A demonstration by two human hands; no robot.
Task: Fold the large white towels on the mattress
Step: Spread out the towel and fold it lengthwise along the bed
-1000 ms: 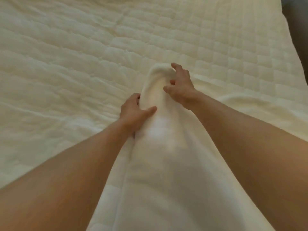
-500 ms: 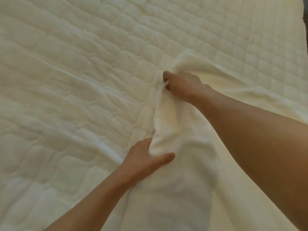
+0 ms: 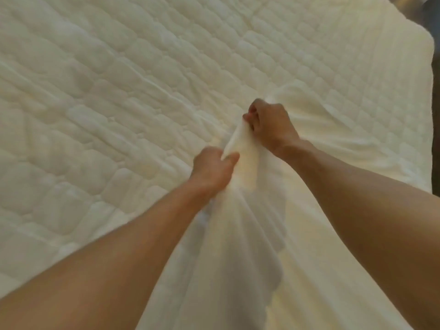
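A large white towel [image 3: 240, 246] runs from the bottom of the view up to the middle, gathered into a raised ridge between my hands. My right hand [image 3: 269, 122] grips the far end of that ridge, its fingers curled tight round the cloth. My left hand [image 3: 212, 167] pinches the same ridge a little nearer to me, thumb on top. More of the towel [image 3: 333, 129] lies spread flat on the mattress to the right of my right arm. The towel's near end is hidden below the frame.
The quilted cream mattress [image 3: 107, 110] fills the left and far side of the view. Its right edge [image 3: 433, 96] drops to a dark floor strip at the far right.
My left hand has slid up the ridge towards my right hand, so the two now hold the towel close together. The view has swung left, showing the mattress's right edge.
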